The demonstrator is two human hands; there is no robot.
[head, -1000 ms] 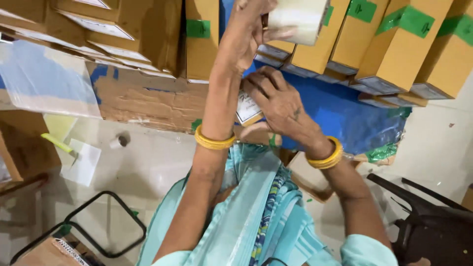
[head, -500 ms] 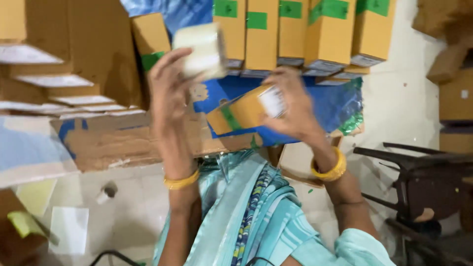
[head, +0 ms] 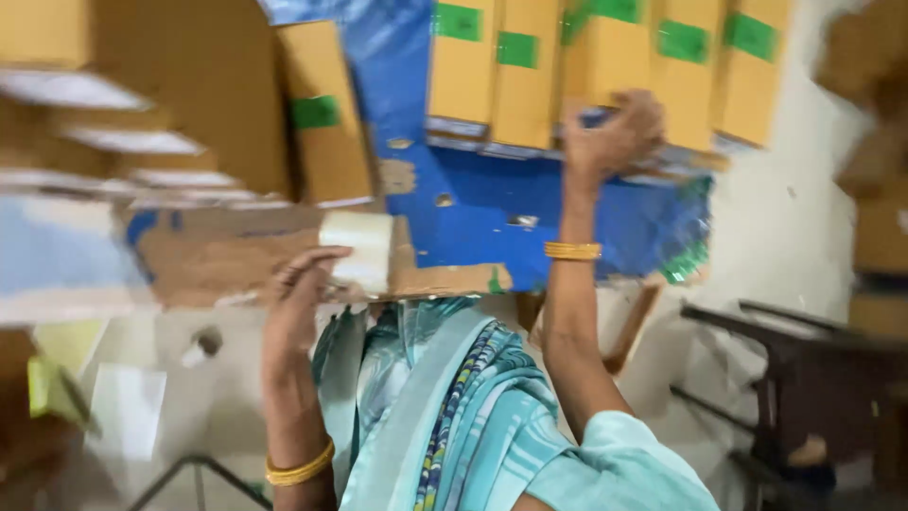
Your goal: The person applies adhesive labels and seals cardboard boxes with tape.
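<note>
Left-hand grip [head: 301,284]: fingers wrapped around a pale, translucent roll of packing tape [head: 357,250], held by its outer rim, just above the lap.

Right-hand grip [head: 613,137]: clenched at the lower edge of a yellow cardboard carton with a green label [head: 605,71], in a row of like cartons standing on a blue plastic sheet [head: 492,208]; motion blur hides whether anything small sits inside the fist.

Left of the tape hand: a flattened brown cardboard sheet [head: 227,251]. A gold bangle [head: 572,251] sits on the right wrist.

Judgement: tape roll light, rigid, smooth-sided and somewhat slippery; best held through the core or across the rim. Carton looks light, stiff, corners crushable; take it by opposite faces.
</note>
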